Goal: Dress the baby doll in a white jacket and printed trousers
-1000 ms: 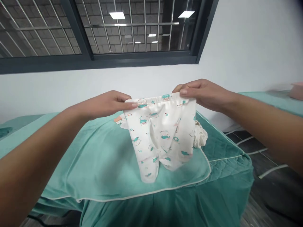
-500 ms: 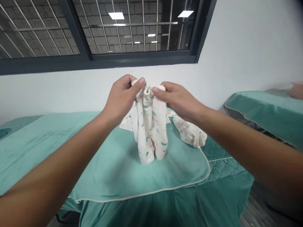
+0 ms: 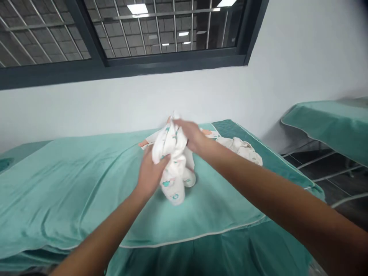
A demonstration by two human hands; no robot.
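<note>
White baby pants (image 3: 174,165) with a small green print are bunched up over the middle of the bed, two rounded leg ends pointing toward me. My left hand (image 3: 151,166) grips their left side, thumb in front and fingers behind the cloth. At the upper right my right hand (image 3: 190,134) is closed on the fabric, its fingertips partly hidden. Behind the pants lies a baby doll (image 3: 143,143) in white clothes, arms spread to both sides. The pants and my hands cover most of its body and head.
A crumpled white printed baby garment (image 3: 243,149) lies right of the doll. Beneath is a green blanket (image 3: 218,207) with pale piping on a green-covered bed. Another green-covered bed (image 3: 336,122) with a metal frame stands at the right. A white wall (image 3: 86,111) and barred window rise behind.
My left hand has moved down the side of the pants, and my right hand has shifted slightly left and lower. The pants are now twisted and bunched, and the doll's arms show.
</note>
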